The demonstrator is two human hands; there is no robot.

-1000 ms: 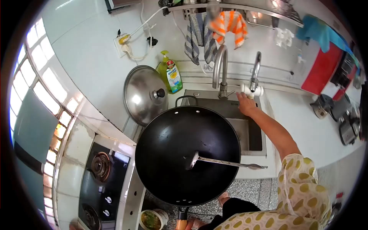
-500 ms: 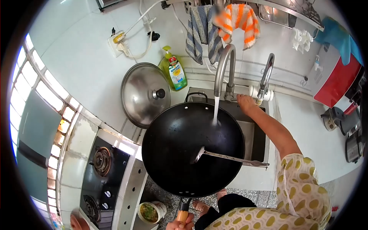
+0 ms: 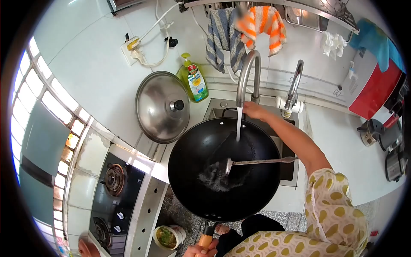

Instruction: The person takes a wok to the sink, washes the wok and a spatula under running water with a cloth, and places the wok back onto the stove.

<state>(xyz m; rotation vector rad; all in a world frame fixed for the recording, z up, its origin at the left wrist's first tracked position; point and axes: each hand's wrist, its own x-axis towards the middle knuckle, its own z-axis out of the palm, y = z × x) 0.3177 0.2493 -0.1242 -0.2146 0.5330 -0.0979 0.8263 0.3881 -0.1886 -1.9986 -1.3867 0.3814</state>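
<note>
A large black wok (image 3: 201, 150) sits over the sink under a running stream from the tall faucet (image 3: 243, 81). Water has pooled in its bottom. My left hand (image 3: 201, 250) is closed around the wok's wooden handle (image 3: 206, 241) at the bottom of the view. My right hand (image 3: 253, 110) reaches behind the stream, by the wok's small loop handle (image 3: 229, 109); its fingertips are partly hidden, so I cannot tell whether it grips the loop. A metal spatula (image 3: 261, 161) lies in the wok, its shaft crossing the right rim.
A steel lid (image 3: 158, 111) leans beside a green soap bottle (image 3: 195, 83). To the right of the sink (image 3: 287, 171) stands a second faucet (image 3: 295, 85). The gas stove (image 3: 112, 201) is at lower left, with a bucket (image 3: 169, 237) on the floor.
My right hand has moved left from the faucet's base toward the loop handle. The wok has shifted slightly right, and water now pools in it. The spatula has turned a little.
</note>
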